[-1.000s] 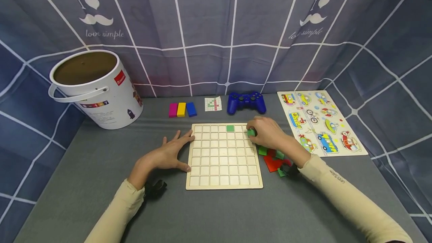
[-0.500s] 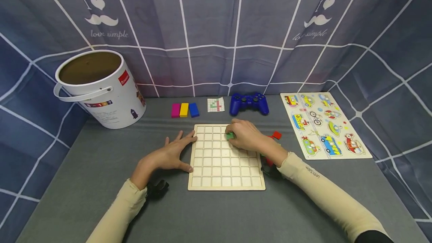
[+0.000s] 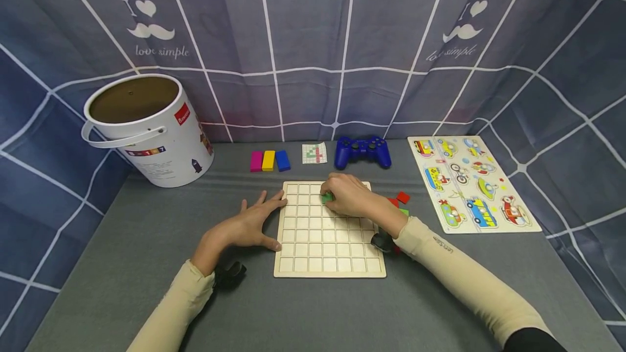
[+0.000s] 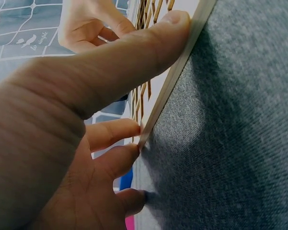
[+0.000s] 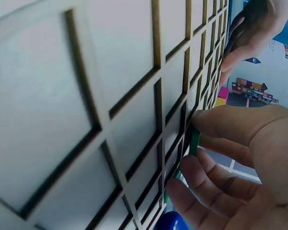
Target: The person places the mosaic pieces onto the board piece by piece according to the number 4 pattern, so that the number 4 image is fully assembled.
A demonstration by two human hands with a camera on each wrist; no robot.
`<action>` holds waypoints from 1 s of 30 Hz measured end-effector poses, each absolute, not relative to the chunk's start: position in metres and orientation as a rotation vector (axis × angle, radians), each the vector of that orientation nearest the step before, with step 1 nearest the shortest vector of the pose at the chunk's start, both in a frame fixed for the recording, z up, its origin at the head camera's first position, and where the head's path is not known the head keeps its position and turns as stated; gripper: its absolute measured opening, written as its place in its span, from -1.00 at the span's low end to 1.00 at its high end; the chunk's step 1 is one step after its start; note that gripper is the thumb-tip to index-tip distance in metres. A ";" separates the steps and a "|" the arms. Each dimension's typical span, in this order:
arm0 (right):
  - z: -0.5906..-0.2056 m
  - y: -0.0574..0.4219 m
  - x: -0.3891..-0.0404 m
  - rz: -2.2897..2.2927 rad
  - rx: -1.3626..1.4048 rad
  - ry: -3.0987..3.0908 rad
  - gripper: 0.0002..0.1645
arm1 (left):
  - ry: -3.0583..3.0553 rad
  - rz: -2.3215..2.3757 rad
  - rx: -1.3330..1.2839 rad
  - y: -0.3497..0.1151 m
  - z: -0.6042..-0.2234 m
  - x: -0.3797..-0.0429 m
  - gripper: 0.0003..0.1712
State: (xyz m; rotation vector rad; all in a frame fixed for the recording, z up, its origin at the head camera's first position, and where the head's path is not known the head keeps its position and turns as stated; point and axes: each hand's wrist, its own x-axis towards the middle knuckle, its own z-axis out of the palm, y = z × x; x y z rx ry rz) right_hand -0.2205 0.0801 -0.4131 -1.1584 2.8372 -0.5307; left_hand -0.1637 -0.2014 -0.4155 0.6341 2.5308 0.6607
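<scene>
A pale wooden grid board (image 3: 318,249) lies flat on the grey table. My left hand (image 3: 243,225) rests at its left edge, fingers spread, with the thumb on the rim; the left wrist view shows the thumb (image 4: 149,45) lying along that edge. Over the upper part of the board, my right hand (image 3: 349,195) pinches a small green square tile (image 3: 327,198) between thumb and fingertips. The right wrist view shows that tile (image 5: 194,142) on edge, right at the grid cells. Part of the board's top row is hidden behind the right hand.
Loose red tiles (image 3: 403,197) and green ones lie right of the board, partly under the right forearm. Behind it are pink, yellow and blue blocks (image 3: 268,161), a small pattern card (image 3: 314,153) and a blue game controller (image 3: 363,152). A white bucket (image 3: 161,162) and a picture puzzle board (image 3: 471,183) flank these.
My right hand has moved left from the board's upper right corner to its upper middle, carrying the green tile. The left hand has stayed at the left edge.
</scene>
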 end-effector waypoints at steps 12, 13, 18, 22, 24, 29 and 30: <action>-0.403 0.126 -0.205 -0.669 -0.999 2.915 -0.69 | 2.524 0.671 0.640 -0.199 -0.421 -0.165 0.25; -0.401 0.132 -0.204 -0.664 -0.999 2.930 -0.69 | 2.526 0.671 0.640 -0.199 -0.421 -0.165 0.25; -0.400 0.162 -0.194 -0.619 -0.970 2.984 -0.69 | 2.534 0.664 0.638 -0.199 -0.420 -0.166 0.25; -0.403 0.181 -0.186 -0.568 -0.923 2.981 -0.72 | 2.531 0.659 0.628 -0.199 -0.419 -0.165 0.26; -0.404 0.189 -0.182 -0.544 -0.896 2.975 -0.74 | 2.529 0.661 0.625 -0.199 -0.418 -0.165 0.26; -0.408 0.201 -0.177 -0.507 -0.881 2.979 -0.80 | 2.531 0.657 0.621 -0.200 -0.418 -0.165 0.26; -0.409 0.203 -0.177 -0.502 -0.888 2.982 -0.80 | 2.532 0.656 0.625 -0.200 -0.419 -0.165 0.26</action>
